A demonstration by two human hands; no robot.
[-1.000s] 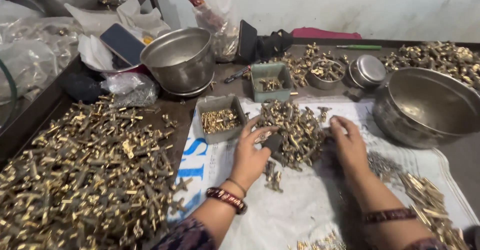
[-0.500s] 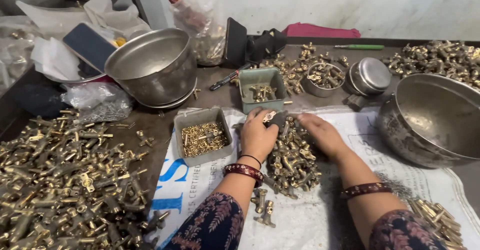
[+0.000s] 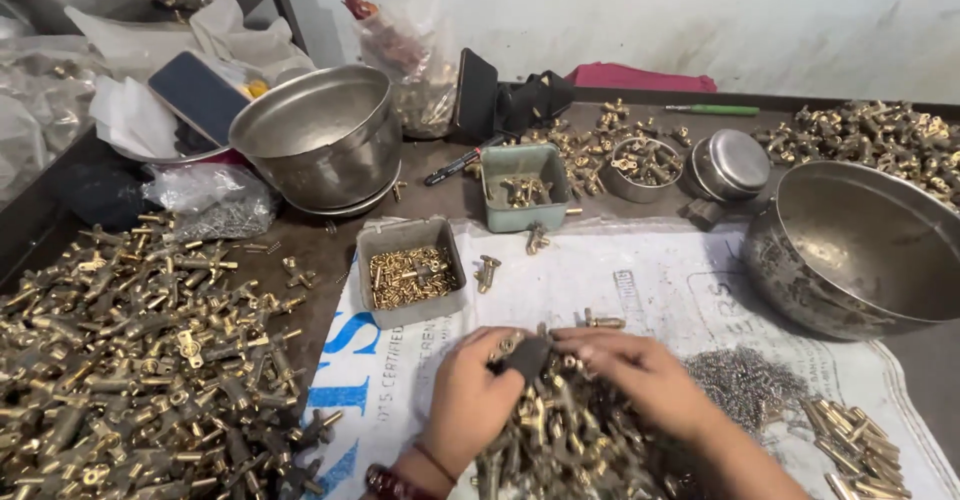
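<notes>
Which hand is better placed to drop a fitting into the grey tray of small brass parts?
Probably the left hand: it rests on the pile of brass fittings just below the grey tray. The right hand lies farther right and would have to cross over.

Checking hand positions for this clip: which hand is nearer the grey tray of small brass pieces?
The left hand. It rests on the pile of brass fittings just below the grey tray. The right hand lies on the same pile, farther to the tray's right.
</notes>
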